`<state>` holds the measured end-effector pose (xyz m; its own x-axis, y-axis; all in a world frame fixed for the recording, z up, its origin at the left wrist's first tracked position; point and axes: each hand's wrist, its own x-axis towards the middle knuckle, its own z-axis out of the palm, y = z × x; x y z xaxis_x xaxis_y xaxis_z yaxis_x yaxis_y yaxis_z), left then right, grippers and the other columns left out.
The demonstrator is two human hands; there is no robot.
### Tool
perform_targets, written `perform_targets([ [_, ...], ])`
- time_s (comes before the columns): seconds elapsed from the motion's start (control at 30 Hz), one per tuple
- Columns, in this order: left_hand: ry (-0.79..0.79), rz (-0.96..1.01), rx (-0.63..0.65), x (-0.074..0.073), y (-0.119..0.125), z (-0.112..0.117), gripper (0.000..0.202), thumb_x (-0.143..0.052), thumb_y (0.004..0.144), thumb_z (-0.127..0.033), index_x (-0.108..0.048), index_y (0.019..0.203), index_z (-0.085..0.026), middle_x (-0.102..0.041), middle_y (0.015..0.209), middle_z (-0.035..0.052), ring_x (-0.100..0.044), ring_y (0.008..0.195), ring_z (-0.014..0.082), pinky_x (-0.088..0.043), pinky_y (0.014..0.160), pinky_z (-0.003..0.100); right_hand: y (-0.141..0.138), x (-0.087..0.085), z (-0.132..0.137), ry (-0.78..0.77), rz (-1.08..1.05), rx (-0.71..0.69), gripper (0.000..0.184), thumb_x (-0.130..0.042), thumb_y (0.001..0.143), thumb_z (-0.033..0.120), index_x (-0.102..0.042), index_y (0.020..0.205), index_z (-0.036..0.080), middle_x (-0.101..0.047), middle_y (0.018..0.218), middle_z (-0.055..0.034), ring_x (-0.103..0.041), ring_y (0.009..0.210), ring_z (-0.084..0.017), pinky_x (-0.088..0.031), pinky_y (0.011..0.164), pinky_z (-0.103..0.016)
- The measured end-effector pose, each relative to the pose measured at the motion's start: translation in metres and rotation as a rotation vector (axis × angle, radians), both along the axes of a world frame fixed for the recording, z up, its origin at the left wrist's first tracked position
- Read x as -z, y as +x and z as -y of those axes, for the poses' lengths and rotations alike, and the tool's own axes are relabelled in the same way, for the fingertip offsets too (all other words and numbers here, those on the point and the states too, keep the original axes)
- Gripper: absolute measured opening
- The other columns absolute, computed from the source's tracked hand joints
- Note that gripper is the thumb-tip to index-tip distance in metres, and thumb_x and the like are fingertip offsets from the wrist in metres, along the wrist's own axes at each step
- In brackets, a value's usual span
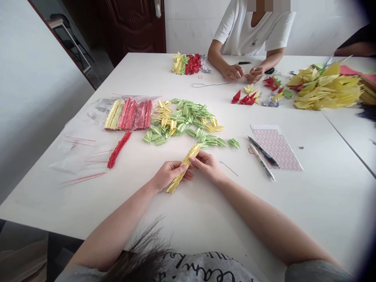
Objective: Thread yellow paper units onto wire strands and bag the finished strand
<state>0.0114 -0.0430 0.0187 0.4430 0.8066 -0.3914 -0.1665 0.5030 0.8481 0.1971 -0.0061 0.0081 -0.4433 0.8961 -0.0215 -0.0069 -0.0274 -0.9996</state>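
Note:
My left hand (168, 176) and my right hand (207, 166) both grip a tight strand of yellow origami paper cranes (182, 169), which slants across the space between them. Its lower end sticks out below my left hand, and its upper end rises past my right fingers. Just ahead of my hands lies a loose heap of green and yellow paper cranes (182, 122). A thin needle or wire (228, 168) rests on the table to the right of my right hand. A short strung row of red cranes (119, 149) lies to the left.
Packed rows of yellow and red cranes (127, 114) lie in plastic wrap on the white table (323, 196). To the right are two pens (263, 156) beside a printed sheet (276, 147). Across the table, a co-worker's hands (237, 73) work with thread near a large pile of yellow cranes (326, 87).

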Motion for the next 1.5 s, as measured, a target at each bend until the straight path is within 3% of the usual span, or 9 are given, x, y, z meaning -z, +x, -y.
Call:
perform_targets([
  [0.33,-0.025,-0.089,0.07,0.001,0.001,0.003,0.064,-0.078,0.067,-0.065,-0.073,0.095,-0.008,-0.075,0.087,0.0149,-0.073,0.082,0.0238,-0.056,0.085,0.039,-0.002,-0.003,0.002,-0.018,0.138,0.065,0.052,-0.066,0.078,0.068,-0.057,0.066,0.018,-0.056,0.061,-0.0001,-0.049,0.057,-0.013,-0.041,0.054,-0.027],
  [0.53,0.321,-0.403,0.025,-0.023,-0.024,0.0,0.072,-0.074,0.077,-0.057,-0.056,0.135,-0.018,-0.07,0.117,0.0144,-0.068,0.1,0.0263,-0.052,0.089,0.037,0.001,-0.012,-0.002,-0.188,0.005,0.201,0.051,-0.078,0.069,0.064,-0.058,0.084,0.019,-0.063,0.074,-0.0016,-0.059,0.06,-0.013,-0.051,0.053,-0.026],
  [0.63,0.558,-0.613,-0.105,-0.034,-0.047,-0.001,0.07,-0.072,0.08,-0.054,-0.051,0.139,-0.023,-0.059,0.138,0.0126,-0.054,0.128,0.0284,-0.044,0.105,0.041,0.016,-0.017,-0.002,-0.226,0.18,0.211,0.048,-0.071,0.077,0.063,-0.056,0.094,0.021,-0.065,0.081,-0.0037,-0.065,0.064,-0.017,-0.055,0.054,-0.029],
  [0.77,0.767,-0.855,-0.058,-0.036,-0.071,-0.003,0.064,-0.073,0.077,-0.056,-0.059,0.13,-0.024,-0.056,0.138,0.0105,-0.048,0.132,0.029,-0.041,0.109,0.044,0.046,-0.025,0.001,0.196,0.809,0.304,0.038,-0.057,0.089,0.059,-0.058,0.1,0.023,-0.066,0.085,-0.0059,-0.058,0.059,-0.016,-0.046,0.051,-0.03],
  [0.83,0.794,-0.954,0.039,-0.034,-0.075,-0.004,0.059,-0.074,0.077,-0.056,-0.061,0.125,-0.024,-0.059,0.132,0.0094,-0.051,0.127,0.0293,-0.043,0.107,0.044,0.058,-0.028,0.003,0.435,0.944,0.276,0.031,-0.055,0.092,0.053,-0.061,0.1,0.023,-0.066,0.091,-0.0074,-0.058,0.062,-0.018,-0.046,0.055,-0.031],
  [0.97,0.832,-1.066,0.189,-0.027,-0.07,-0.004,0.05,-0.076,0.077,-0.048,-0.063,0.116,-0.021,-0.064,0.12,0.0076,-0.057,0.116,0.0292,-0.047,0.098,0.043,0.061,-0.026,0.002,0.719,0.862,0.065,0.026,-0.053,0.096,0.042,-0.062,0.112,0.023,-0.064,0.108,-0.0117,-0.064,0.094,-0.026,-0.053,0.08,-0.041],
  [1.07,0.898,-1.107,0.211,-0.021,-0.065,-0.005,0.036,-0.074,0.08,-0.041,-0.065,0.107,-0.02,-0.065,0.111,0.0064,-0.058,0.107,0.0278,-0.047,0.094,0.042,0.053,-0.015,-0.002,0.828,0.83,-0.026,0.034,-0.057,0.095,0.04,-0.06,0.123,0.021,-0.062,0.121,-0.0144,-0.058,0.115,-0.031,-0.048,0.098,-0.05],
  [1.3,1.017,-1.114,0.148,-0.014,-0.066,-0.008,0.013,-0.063,0.088,-0.028,-0.066,0.098,-0.021,-0.065,0.104,0.0064,-0.06,0.101,0.0248,-0.048,0.09,0.039,0.048,0.005,-0.007,0.872,0.798,-0.067,0.025,-0.056,0.096,0.034,-0.066,0.115,0.021,-0.066,0.117,-0.013,-0.06,0.109,-0.029,-0.048,0.095,-0.047],
  [1.5,1.309,-1.143,0.024,-0.013,-0.067,-0.01,0.013,-0.057,0.093,-0.021,-0.062,0.105,-0.02,-0.068,0.103,0.0062,-0.063,0.098,0.0222,-0.05,0.091,0.037,0.049,0.004,-0.006,1.046,0.659,0.074,0.019,-0.061,0.095,0.032,-0.064,0.112,0.022,-0.07,0.106,-0.0097,-0.064,0.102,-0.025,-0.05,0.089,-0.043],
])
